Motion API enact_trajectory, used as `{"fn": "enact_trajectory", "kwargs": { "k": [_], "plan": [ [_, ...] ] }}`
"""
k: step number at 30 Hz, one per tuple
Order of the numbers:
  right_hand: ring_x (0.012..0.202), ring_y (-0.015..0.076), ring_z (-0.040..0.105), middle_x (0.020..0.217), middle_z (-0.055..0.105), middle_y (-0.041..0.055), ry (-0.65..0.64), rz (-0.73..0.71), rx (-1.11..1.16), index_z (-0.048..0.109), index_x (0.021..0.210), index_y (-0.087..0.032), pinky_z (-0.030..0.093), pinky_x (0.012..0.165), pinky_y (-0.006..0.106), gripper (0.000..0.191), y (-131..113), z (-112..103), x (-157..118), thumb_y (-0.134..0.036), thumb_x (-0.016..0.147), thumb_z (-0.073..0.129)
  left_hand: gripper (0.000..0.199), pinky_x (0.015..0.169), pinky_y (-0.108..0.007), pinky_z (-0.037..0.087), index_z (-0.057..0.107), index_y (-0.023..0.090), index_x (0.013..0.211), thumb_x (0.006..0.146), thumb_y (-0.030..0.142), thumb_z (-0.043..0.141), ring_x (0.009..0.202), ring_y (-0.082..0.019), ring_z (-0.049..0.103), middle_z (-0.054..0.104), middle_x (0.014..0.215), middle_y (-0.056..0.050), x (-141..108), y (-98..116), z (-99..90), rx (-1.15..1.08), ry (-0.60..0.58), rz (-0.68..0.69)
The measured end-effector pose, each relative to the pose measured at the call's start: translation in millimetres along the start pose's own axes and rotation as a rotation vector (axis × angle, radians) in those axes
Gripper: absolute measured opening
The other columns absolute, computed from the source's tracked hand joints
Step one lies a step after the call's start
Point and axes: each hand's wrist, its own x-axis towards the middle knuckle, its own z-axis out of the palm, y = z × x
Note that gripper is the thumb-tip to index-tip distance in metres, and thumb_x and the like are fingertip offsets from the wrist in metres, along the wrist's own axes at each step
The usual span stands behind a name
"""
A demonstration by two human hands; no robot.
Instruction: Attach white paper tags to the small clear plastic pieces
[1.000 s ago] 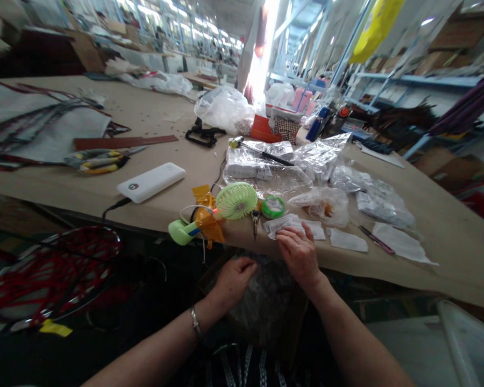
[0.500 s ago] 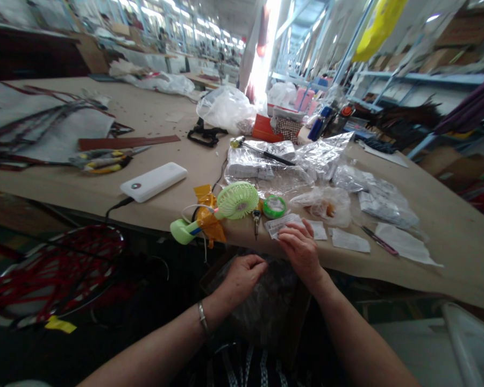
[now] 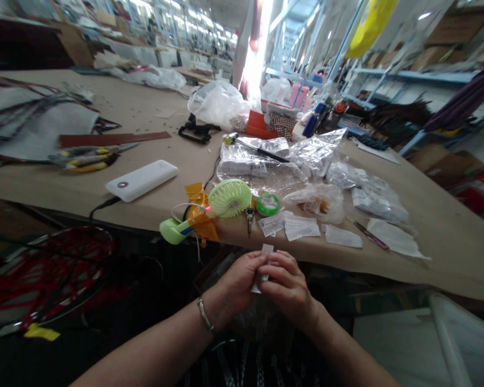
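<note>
A small white paper slip [image 3: 268,249] is pinched between my two hands, just off the table's front edge. My left hand [image 3: 242,277], with a bangle on its wrist, grips the slip from one side. From the other side my right hand [image 3: 287,282] closes on it, its fingers hiding most of the paper. On the table beyond my hands lie printed paper slips [image 3: 301,228], with another paper slip [image 3: 342,236] to their right. A green tape roll [image 3: 268,204] sits behind them, beside a small pointed metal tool [image 3: 249,220].
A light-green fan [image 3: 229,198] is taped at the table edge, left of my hands. A white power bank [image 3: 142,180], pliers [image 3: 91,160], a hammer [image 3: 262,149] on plastic-wrapped packs and a pink-handled cutter [image 3: 371,236] lie about the table [image 3: 145,123].
My right hand has come off the paper slips on the table and back to my left hand. A white slip now shows between both hands. The view has shifted slightly.
</note>
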Motion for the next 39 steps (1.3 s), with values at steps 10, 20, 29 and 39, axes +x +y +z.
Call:
{"fn": "enact_trajectory", "kwargs": {
  "k": [10, 20, 29, 39],
  "plan": [
    [0.109, 0.0268, 0.049, 0.106, 0.062, 0.0120, -0.070, 0.382, -0.479, 0.060, 0.111, -0.013, 0.044, 0.094, 0.045, 0.028, 57, -27, -12, -0.020, 0.085, 0.053, 0.020, 0.050, -0.023, 0.047, 0.059, 0.010, 0.094, 0.080, 0.025, 0.057, 0.052, -0.013, 0.060, 0.063, 0.065, -0.006, 0, -9, -3.2, 0.340, 0.250, -0.052],
    [0.096, 0.0194, 0.059, 0.095, 0.068, 0.0064, 0.065, 0.369, -0.364, 0.066, 0.095, -0.018, 0.049, 0.088, 0.036, 0.017, 73, -28, -23, -0.016, 0.086, 0.051, 0.013, 0.049, -0.023, 0.046, 0.056, 0.012, 0.088, 0.081, 0.023, 0.055, 0.052, -0.013, 0.060, 0.063, 0.065, -0.005, -1, -10, -4.0, 0.374, 0.287, -0.042],
    [0.104, 0.0208, 0.058, 0.094, 0.067, 0.0048, 0.090, 0.200, 0.006, 0.064, 0.096, -0.023, 0.048, 0.090, 0.042, 0.021, 28, -25, -6, -0.011, 0.081, 0.056, 0.012, 0.055, -0.029, 0.050, 0.062, 0.008, 0.085, 0.078, 0.016, 0.057, 0.054, -0.015, 0.060, 0.064, 0.070, -0.009, -4, -3, 2.2, 0.197, 0.189, -0.072],
    [0.108, 0.0185, 0.054, 0.092, 0.068, 0.0020, -0.143, 0.046, 0.076, 0.065, 0.089, -0.022, 0.043, 0.096, 0.040, 0.014, 6, -2, -15, -0.014, 0.084, 0.055, 0.007, 0.043, -0.019, 0.038, 0.063, 0.006, 0.068, 0.071, 0.010, 0.058, 0.048, -0.009, 0.052, 0.058, 0.060, -0.005, -5, -1, -3.7, 0.015, 0.048, -0.042]
  ]
}}
